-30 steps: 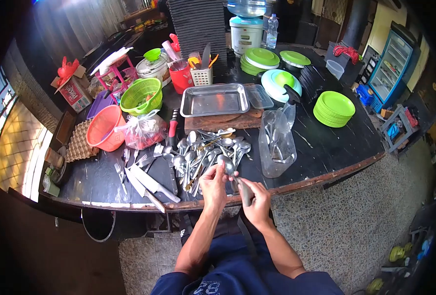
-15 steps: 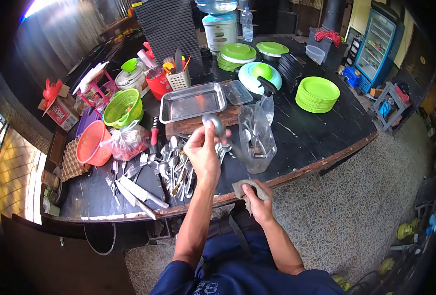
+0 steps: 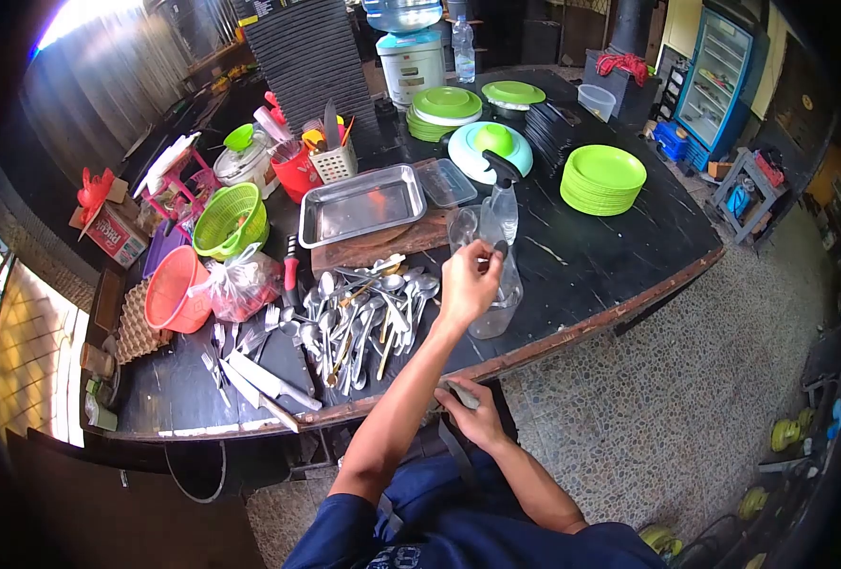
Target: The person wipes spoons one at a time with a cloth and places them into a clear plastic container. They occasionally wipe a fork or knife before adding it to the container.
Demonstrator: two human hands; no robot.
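My left hand [image 3: 468, 282] is closed in a pinch on a spoon [image 3: 501, 249], mostly hidden by the fingers, at the clear plastic container [image 3: 496, 322]. Other spoons [image 3: 462, 226] stand inside that container. Below the table edge, my right hand [image 3: 477, 414] is closed around a greyish cloth [image 3: 463, 394], only part of which shows. Left of the container lies a loose heap of spoons and forks [image 3: 363, 318] on the black table. Two knives with pale handles [image 3: 270, 379] lie near the front edge, beside several forks [image 3: 219, 365].
A metal tray [image 3: 363, 207] rests on a wooden board [image 3: 382, 248] behind the cutlery. Behind the container stands a spray bottle [image 3: 504, 204]. Stacked green plates [image 3: 603, 180] are to the right. A green basket [image 3: 231, 223] and an orange bowl [image 3: 175, 289] are at left.
My left hand has moved right with the spoon, from above the cutlery heap to the clear container. My right hand has shifted slightly left with the cloth, which shows less now.
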